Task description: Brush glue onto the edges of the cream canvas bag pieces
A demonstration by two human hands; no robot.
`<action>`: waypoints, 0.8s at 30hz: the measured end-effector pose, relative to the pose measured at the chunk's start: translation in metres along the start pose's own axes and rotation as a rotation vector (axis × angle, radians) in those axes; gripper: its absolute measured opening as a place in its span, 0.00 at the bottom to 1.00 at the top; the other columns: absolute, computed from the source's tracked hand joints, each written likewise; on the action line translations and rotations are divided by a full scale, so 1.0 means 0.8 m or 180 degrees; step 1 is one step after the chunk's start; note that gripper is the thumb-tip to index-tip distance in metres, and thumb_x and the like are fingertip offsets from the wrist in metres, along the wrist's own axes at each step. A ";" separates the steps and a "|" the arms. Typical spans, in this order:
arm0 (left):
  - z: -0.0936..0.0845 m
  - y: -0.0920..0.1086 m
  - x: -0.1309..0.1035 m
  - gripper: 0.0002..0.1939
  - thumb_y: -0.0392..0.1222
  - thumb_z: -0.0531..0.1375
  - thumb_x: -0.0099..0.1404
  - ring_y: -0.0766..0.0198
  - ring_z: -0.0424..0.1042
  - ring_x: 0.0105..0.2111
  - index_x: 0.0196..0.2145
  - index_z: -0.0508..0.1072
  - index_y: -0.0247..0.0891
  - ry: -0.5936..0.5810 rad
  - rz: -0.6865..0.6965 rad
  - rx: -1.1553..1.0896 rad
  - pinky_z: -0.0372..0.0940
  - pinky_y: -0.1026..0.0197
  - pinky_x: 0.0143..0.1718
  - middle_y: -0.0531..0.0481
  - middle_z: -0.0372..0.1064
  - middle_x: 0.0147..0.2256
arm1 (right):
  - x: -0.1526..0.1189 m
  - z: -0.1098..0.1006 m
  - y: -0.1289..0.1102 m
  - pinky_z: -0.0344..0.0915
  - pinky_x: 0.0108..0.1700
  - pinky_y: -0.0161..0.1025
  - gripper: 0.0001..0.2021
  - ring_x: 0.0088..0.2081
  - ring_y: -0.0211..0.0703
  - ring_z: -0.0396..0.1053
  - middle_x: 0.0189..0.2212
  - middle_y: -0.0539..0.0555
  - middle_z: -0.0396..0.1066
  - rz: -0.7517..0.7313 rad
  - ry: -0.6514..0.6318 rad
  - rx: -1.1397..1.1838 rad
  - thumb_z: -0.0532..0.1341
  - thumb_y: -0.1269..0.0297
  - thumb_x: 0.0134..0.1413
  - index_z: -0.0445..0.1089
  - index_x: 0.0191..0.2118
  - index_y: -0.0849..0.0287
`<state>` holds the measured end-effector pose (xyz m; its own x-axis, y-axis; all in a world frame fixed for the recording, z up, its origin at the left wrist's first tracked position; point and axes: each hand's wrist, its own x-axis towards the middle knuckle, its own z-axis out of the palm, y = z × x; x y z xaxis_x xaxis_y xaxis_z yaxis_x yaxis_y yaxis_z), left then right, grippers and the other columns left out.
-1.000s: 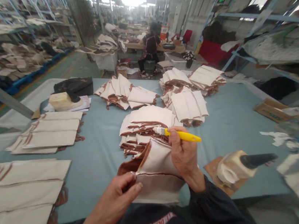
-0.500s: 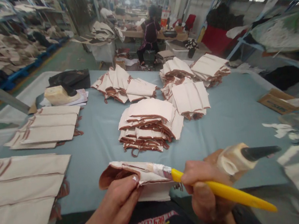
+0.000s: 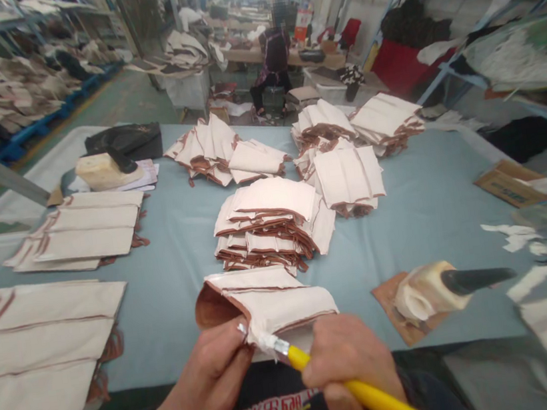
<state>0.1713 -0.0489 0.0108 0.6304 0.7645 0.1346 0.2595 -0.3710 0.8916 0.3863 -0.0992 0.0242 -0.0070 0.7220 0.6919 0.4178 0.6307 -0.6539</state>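
Observation:
Pinched in my left hand (image 3: pixel 214 367) is the near edge of a cream fabric piece (image 3: pixel 280 298) with a brown lining, its left end gaping open. My right hand (image 3: pixel 352 363) grips a brush with a yellow handle (image 3: pixel 380 401). The brush's whitish bristles touch the fabric's edge right beside my left fingertips. To the right, a glue-crusted bottle (image 3: pixel 423 293) with a black nozzle lies on a brown square (image 3: pixel 385 294). Just beyond the fabric piece rises a stack of similar cream pieces (image 3: pixel 273 198) with brown edges.
More folded bundles (image 3: pixel 347 172) lie at the table's back. Flat cream panels (image 3: pixel 40 350) are stacked on the left, behind them a second crusted bottle (image 3: pixel 102 172) and a dark cloth (image 3: pixel 124 144). A cardboard box (image 3: pixel 512 183) and white scraps stand right. A person (image 3: pixel 275 57) sits beyond the table.
My right hand has moved left and down, bringing the brush tip from the fabric's top face to its edge by my left fingers. The fabric piece now tilts up more, its opening wider.

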 end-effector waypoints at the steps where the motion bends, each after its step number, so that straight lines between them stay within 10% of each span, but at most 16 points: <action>1: 0.000 0.001 0.001 0.14 0.33 0.53 0.76 0.65 0.68 0.26 0.32 0.71 0.41 0.0017 0.0005 -0.0040 0.61 0.67 0.31 0.54 0.71 0.27 | 0.003 0.001 -0.001 0.63 0.26 0.38 0.17 0.16 0.36 0.63 0.18 0.43 0.69 -0.0213 -0.0081 0.0029 0.50 0.54 0.78 0.69 0.37 0.51; 9: -0.003 -0.003 0.007 0.14 0.34 0.53 0.76 0.62 0.74 0.32 0.34 0.75 0.40 0.0046 -0.0134 -0.0105 0.67 0.65 0.38 0.50 0.78 0.33 | 0.014 0.012 0.004 0.64 0.25 0.38 0.15 0.17 0.37 0.65 0.20 0.44 0.70 -0.0427 -0.0222 0.0119 0.50 0.58 0.78 0.70 0.40 0.52; 15: -0.005 -0.007 0.013 0.15 0.39 0.55 0.75 0.53 0.76 0.45 0.39 0.83 0.40 0.0030 -0.0520 -0.0160 0.68 0.57 0.54 0.44 0.82 0.42 | 0.020 0.020 0.013 0.69 0.30 0.38 0.15 0.25 0.41 0.73 0.24 0.49 0.75 0.0286 -0.0026 0.0161 0.53 0.62 0.75 0.73 0.37 0.53; 24: -0.011 -0.019 0.031 0.23 0.60 0.68 0.66 0.57 0.74 0.34 0.42 0.85 0.35 0.0189 -0.1483 -0.1673 0.67 0.63 0.37 0.46 0.82 0.35 | 0.033 0.009 0.032 0.44 0.16 0.29 0.20 0.15 0.30 0.45 0.16 0.41 0.56 0.1594 0.0687 0.1622 0.58 0.48 0.74 0.72 0.33 0.56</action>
<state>0.1765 -0.0198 0.0045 0.4947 0.8149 -0.3020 0.0957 0.2943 0.9509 0.3906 -0.0618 0.0236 0.2739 0.9188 0.2843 -0.1490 0.3325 -0.9312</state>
